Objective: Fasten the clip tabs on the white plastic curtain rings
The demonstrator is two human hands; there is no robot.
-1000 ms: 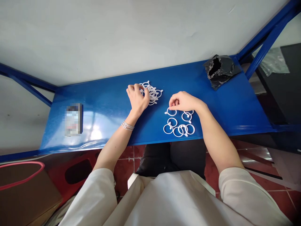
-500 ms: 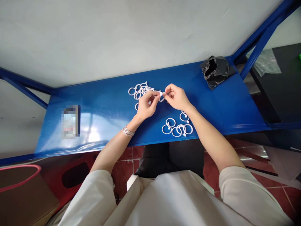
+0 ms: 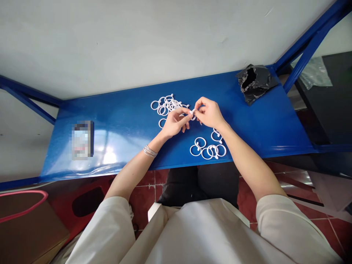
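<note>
Between my two hands is a small white ring with a nub on it, partly covered by the fingers. My left hand pinches it at its left side, thumb and forefinger together. From the right, my right hand grips the same ring with closed fingertips. Just behind my left hand lies a heaped pile of white rings, each with a small tab. A looser group of several white rings rests near the table's front edge, below my right forearm.
The blue table stands against a pale wall. A torn black plastic bag sits at its back right, and a blurred-out phone-like object at the left. Blue frame posts rise at both ends. A red chair is at lower left.
Both hands have drawn closer together around the ring, the left one shifting slightly right. The ring is now more covered by the fingers. The piles look the same.
</note>
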